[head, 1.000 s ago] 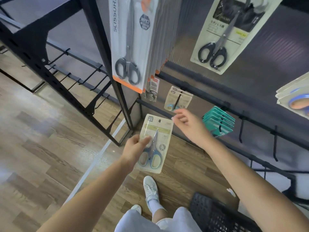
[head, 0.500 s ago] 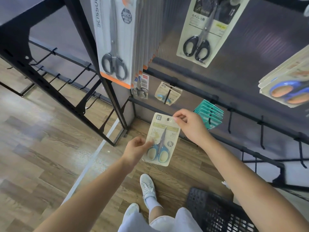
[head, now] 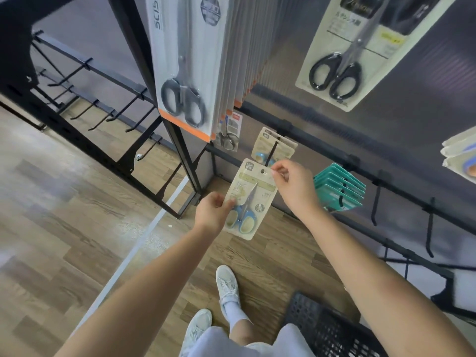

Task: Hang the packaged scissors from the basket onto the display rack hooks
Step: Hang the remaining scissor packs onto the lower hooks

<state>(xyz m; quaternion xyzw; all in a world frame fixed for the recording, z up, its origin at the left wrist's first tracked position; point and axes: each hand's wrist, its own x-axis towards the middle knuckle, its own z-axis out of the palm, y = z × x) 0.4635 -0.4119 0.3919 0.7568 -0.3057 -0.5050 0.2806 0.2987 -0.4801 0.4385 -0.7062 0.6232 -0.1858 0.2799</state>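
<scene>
The left hand [head: 211,212] pinches the lower left edge of the scissors pack [head: 249,199], thumb on its face. The right hand [head: 293,186] pinches the pack's top right corner beside the punched hole, forearm stretched forward. The pack is a pale card with small blue-handled scissors, held upright just below a hook [head: 272,153] on the display rack [head: 322,150] that already carries what look like matching packs. A black basket [head: 327,328] sits on the wooden floor [head: 64,215] by the person's feet.
</scene>
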